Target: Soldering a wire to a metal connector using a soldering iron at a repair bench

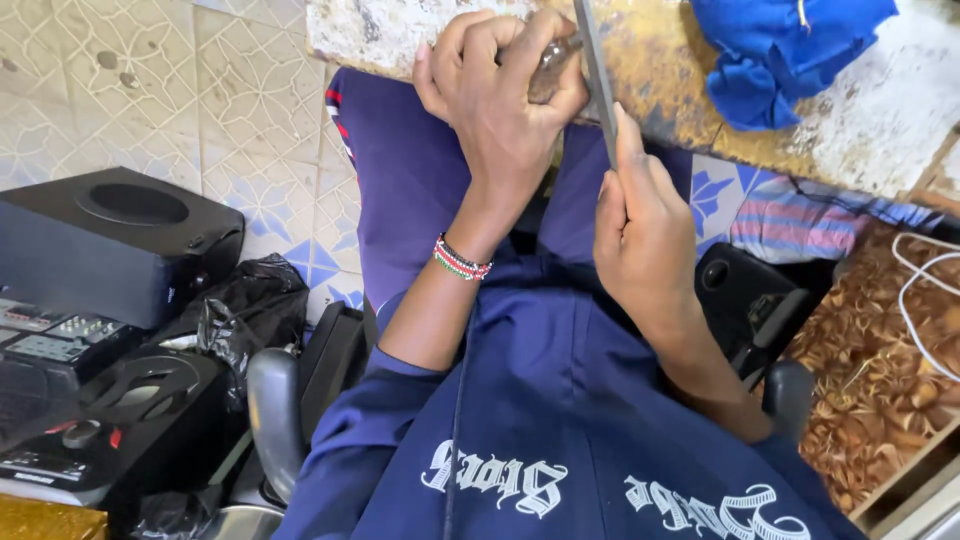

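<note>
Small workpiece (553, 62), something dull and roundish, can't really tell what, is pinned against the near edge of the bench (690, 110) by the left hand (500, 95). That hand is wrapped tight around it, fingers curled over the top, probably so the bench edge takes the push and the piece doesn't skate around. Right hand (640, 235) is closed around the lower end of a flat metal file (597, 75), forefinger laid along the blade, which looks like it's there for steering and pressure. The file runs up across the piece, touching or just about touching it, hard to say exactly since the left fingers cover the contact spot. Beaded bracelet (462, 259) on the left wrist. Around it: a blue cloth (780, 45) sits further along the bench, well apart from the work. Down left on the tiled floor there's a black speaker (115, 240) and some audio gear, plus a black plastic bag (245, 305). Off right, a box of wood shavings (870, 370) with a white cable (925, 290) looping over it. Nothing really blocks the file's path.
</note>
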